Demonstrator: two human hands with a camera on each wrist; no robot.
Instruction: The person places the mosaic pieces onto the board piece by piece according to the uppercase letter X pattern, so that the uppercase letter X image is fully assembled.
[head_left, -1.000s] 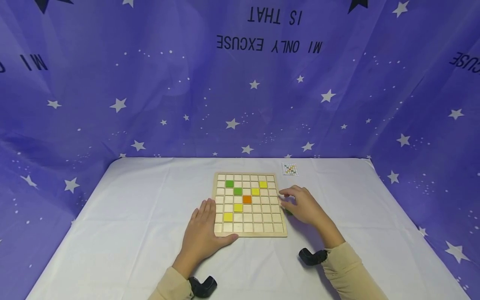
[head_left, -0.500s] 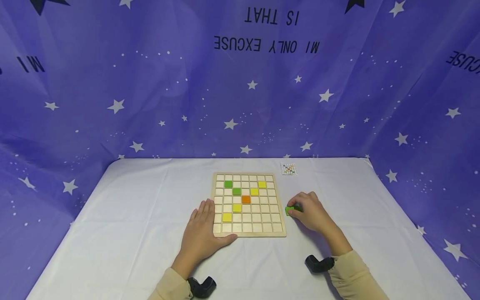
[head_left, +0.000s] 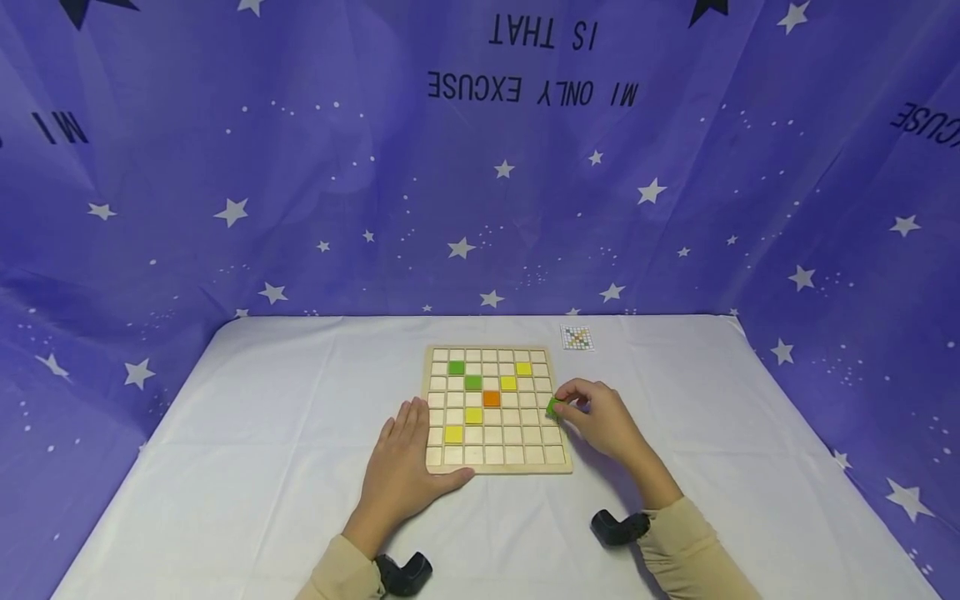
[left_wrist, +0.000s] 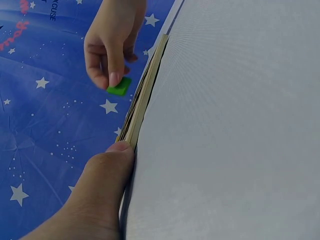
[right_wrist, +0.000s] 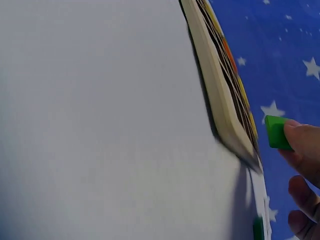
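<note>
A wooden grid board (head_left: 513, 434) lies flat on the white table. My left hand (head_left: 401, 454) rests along its left edge, fingers straight, the thumb (left_wrist: 102, 185) touching the front rim. Between the thumb and fingers of my right hand (head_left: 609, 429) a small square green tile (right_wrist: 277, 132) is pinched, held over the board's right edge. On the board sit two green tiles, one of them the upper green tile (head_left: 457, 367), an orange tile (head_left: 491, 398) and several yellow ones, such as the front yellow tile (head_left: 453, 434); together they form crossing diagonals.
A small printed pattern card (head_left: 577, 337) lies beyond the board's far right corner. Partly visible at the bottom of the right wrist view is another green piece (right_wrist: 258, 229) on the table. A purple star-printed cloth (head_left: 480, 208) hangs behind the table (head_left: 262, 467).
My right hand first drew back right from the board's edge and took a green tile beside it. It has since moved left with the tile to the board's edge. The left hand stays put.
</note>
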